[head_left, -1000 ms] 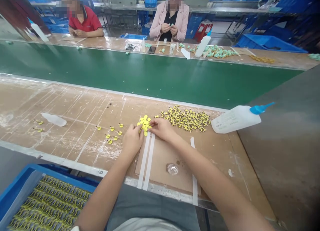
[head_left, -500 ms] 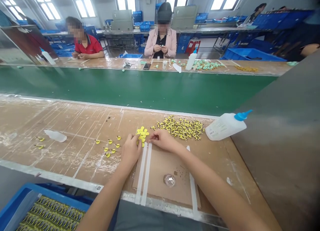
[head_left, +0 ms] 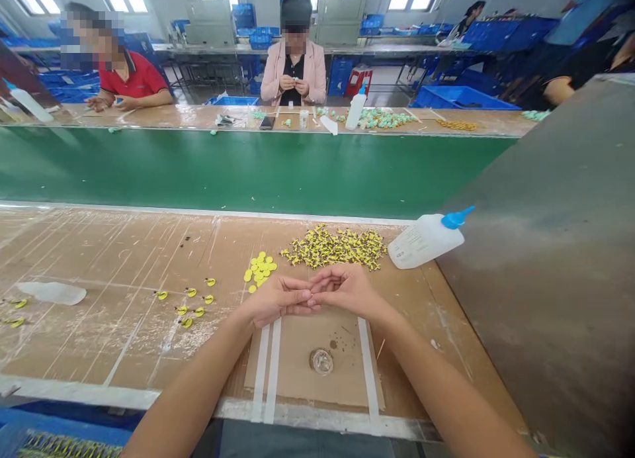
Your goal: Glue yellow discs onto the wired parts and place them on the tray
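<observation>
My left hand [head_left: 278, 299] and my right hand [head_left: 346, 289] meet fingertip to fingertip over the top of a taped cardboard sheet [head_left: 317, 388]. Both are closed in a pinch; whatever sits between the fingers is hidden or too small to name. Just left of them lies a cluster of plain yellow discs [head_left: 260, 267], partly covered by my left hand. Behind my hands spreads a pile of small yellow-and-dark pieces [head_left: 337, 246]. On the sheet, nearer to me, stands a small clear round dish [head_left: 322, 362].
A white squeeze bottle [head_left: 424, 241] with a blue nozzle leans at the right, near a grey panel [head_left: 536, 259]. Leftward lie several yellow discs with dark parts [head_left: 182, 310] and a clear bottle [head_left: 54, 292]. A blue bin [head_left: 64, 421] stands below left. Two people sit opposite.
My left hand has left the yellow discs and come right; its fingertips now meet those of my right hand. The whole view has shifted, with things appearing further left.
</observation>
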Tool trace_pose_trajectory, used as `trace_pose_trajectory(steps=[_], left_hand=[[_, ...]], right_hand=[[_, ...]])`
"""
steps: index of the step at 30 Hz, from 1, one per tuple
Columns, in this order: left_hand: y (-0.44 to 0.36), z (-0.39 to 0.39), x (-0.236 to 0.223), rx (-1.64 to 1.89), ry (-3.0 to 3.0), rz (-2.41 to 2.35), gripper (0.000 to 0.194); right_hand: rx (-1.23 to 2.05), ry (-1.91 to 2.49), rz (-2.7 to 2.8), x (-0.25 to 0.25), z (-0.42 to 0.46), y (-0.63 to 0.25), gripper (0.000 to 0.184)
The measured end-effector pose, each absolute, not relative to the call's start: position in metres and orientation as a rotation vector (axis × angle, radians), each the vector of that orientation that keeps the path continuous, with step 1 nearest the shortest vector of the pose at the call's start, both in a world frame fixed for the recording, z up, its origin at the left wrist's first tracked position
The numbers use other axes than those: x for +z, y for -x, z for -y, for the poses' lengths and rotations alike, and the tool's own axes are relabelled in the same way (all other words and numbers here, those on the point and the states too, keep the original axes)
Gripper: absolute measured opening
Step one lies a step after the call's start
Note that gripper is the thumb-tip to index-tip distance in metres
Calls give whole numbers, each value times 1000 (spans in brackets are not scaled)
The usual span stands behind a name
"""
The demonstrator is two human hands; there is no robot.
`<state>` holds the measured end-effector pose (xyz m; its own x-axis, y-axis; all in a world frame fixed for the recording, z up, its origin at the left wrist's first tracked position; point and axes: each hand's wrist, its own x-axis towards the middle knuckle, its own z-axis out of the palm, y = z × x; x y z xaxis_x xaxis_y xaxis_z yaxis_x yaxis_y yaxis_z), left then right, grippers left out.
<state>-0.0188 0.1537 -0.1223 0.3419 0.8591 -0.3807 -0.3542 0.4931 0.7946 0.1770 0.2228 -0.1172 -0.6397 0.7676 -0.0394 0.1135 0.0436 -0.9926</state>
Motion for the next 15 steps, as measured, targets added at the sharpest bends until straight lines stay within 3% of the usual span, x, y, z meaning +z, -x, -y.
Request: trace_pose_trajectory(steps=[3, 8, 12, 15], left_hand=[[27, -153, -122, 986, -587, -933, 42], [44, -161, -118, 1381, -330, -786, 26], [52, -163, -114, 1471, -185, -694, 8], [52, -161, -113, 1452, -112, -733, 9]], right_hand=[[1345, 994, 1885, -116, -235, -171, 35], [550, 1122, 2485, -112, -257, -131, 24], [462, 1055, 2701, -119, -264, -94, 21], [445, 1067, 2781, -129, -272, -79, 20]])
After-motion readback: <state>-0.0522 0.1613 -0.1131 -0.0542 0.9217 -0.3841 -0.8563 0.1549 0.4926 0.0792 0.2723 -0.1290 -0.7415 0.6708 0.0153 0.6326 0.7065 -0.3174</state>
